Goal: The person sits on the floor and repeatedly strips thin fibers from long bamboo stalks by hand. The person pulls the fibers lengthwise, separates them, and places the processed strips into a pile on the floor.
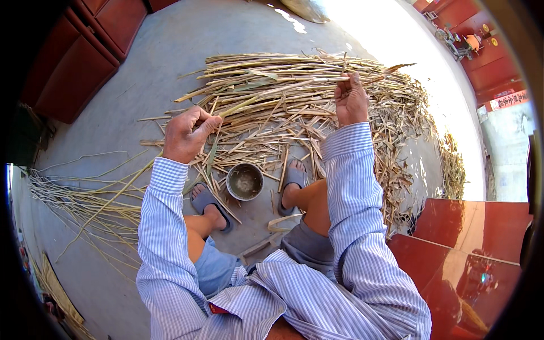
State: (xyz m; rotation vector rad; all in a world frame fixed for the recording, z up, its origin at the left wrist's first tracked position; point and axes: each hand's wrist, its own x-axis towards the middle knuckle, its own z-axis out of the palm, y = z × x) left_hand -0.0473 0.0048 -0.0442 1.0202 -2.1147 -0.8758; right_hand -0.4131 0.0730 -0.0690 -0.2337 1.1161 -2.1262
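Note:
My left hand is closed, thumb against fingers, on a long pale stalk left of the pile. That stalk appears to slant up to the right toward my right hand, whose fingers are pinched around a stalk end beside the pile's far right. A dry brown leaf juts out past the right hand. Between and beyond both hands lies a heap of dry stalks, roughly side by side. Behind my left wrist, long thin stalks fan out toward the left.
A round metal bowl of cloudy liquid stands between my sandalled feet. Peeled husk scraps cover the floor to the right. Dark red sofa-like seats stand at far left. Glossy red panels lie at near right.

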